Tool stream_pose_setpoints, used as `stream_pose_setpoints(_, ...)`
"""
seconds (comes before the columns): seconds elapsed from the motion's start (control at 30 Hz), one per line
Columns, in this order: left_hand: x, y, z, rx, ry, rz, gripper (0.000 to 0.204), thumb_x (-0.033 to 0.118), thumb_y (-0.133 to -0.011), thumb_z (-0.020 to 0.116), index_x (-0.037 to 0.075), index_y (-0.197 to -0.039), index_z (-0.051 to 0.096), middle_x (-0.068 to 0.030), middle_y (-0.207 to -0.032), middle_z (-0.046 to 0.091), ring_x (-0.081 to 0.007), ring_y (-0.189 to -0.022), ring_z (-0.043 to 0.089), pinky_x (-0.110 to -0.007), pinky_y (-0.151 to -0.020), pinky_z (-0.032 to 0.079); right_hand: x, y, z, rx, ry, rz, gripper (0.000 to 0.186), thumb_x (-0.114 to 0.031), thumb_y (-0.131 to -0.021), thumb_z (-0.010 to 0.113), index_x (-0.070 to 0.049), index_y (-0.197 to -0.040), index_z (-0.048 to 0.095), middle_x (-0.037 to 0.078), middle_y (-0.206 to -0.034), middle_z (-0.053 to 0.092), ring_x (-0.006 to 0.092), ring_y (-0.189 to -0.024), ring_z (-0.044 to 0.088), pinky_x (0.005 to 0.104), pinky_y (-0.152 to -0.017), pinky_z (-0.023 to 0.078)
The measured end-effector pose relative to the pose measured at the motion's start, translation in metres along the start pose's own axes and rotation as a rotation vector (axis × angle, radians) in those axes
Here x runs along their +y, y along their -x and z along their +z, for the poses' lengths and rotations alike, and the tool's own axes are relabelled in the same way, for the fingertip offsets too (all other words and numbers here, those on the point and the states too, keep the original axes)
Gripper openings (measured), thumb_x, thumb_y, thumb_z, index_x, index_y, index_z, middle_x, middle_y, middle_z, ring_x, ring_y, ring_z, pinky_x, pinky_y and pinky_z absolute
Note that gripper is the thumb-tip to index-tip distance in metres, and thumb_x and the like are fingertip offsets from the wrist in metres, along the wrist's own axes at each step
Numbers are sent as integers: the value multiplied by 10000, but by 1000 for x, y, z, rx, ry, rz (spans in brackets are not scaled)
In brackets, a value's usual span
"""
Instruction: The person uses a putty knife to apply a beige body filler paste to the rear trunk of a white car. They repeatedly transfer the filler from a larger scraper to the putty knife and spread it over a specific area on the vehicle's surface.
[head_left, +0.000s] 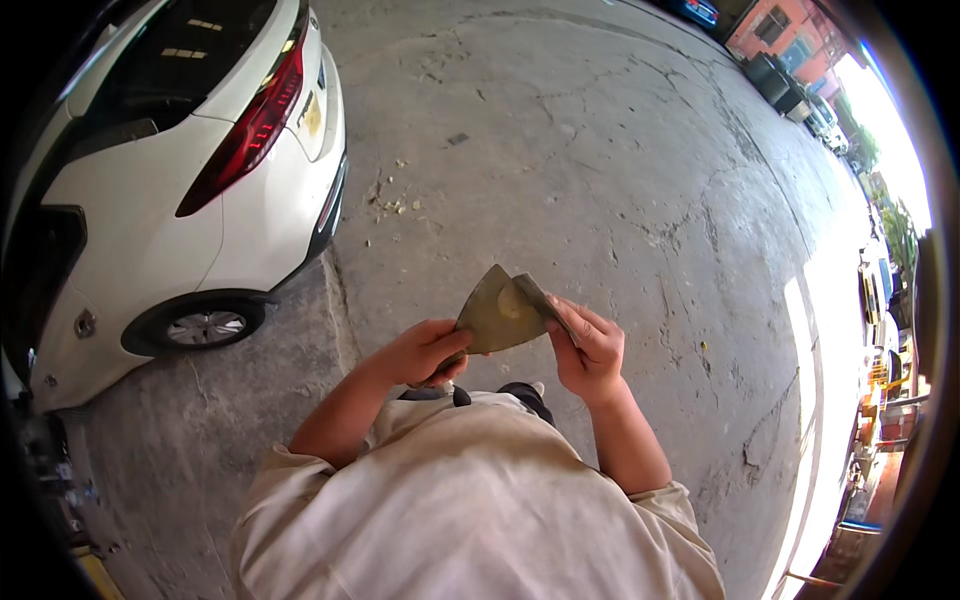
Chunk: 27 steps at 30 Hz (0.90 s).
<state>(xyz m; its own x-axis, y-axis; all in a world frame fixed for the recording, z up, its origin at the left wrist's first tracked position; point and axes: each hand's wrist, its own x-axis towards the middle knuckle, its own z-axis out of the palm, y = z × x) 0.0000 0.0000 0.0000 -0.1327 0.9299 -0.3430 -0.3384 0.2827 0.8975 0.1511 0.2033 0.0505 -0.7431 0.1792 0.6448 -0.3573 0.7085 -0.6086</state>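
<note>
My left hand (428, 352) is closed on a putty knife (484, 318), its wide blade pointing away from me and its handle mostly hidden by the fingers. A pale beige smear, looking like filler paste (513, 303), lies on the blade. In my right hand (592, 352), pinched between thumb and fingers, is a thin flat spreader (538, 294). It stands tilted over the right part of the blade, appearing to touch it. Both hands are in front of my torso, above the concrete floor.
On the left a white car (150, 220) stands with its rear toward the middle; a yellowish patch (312, 117) marks its tail. Small pale crumbs (395, 203) lie on the cracked concrete floor (560, 180). Dark bins (770, 80) stand far right. Sunlight falls along the right side.
</note>
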Motion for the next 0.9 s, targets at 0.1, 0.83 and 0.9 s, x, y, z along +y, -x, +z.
stream_pose_setpoints(0.1, -10, -2, 1, 45, 55, 39, 366, 345, -1022, 414, 40, -1068, 610, 2, -607, 507, -61, -430, 413, -225, -374, 309, -1, 0, -12, -188, 99, 30, 395, 14, -840, 602, -90, -1218, 638, 156, -1047, 690, 309, -809, 690, 356, -683, 558)
stream_pose_setpoints(0.83, -34, -33, 36, 285, 203, 370, 207, 96, -990, 469, 65, -1182, 396, -15, -841, 476, -69, -595, 439, -245, -515, 390, -5, -1, 35, -41, 531, -116, 463, -6, -682, 663, -107, -1134, 680, 6, -1153, 677, 212, -919, 611, 342, -786, 503)
stream_pose_setpoints(0.9, -35, -32, 35, 281, 218, 363, 204, 96, -988, 471, 67, -1176, 397, -14, -830, 478, -69, -589, 439, -245, -512, 389, 0, 0, 39, -24, 537, -109, 465, -32, -674, 673, -129, -1129, 683, -18, -1157, 674, 193, -916, 608, 329, -772, 498)
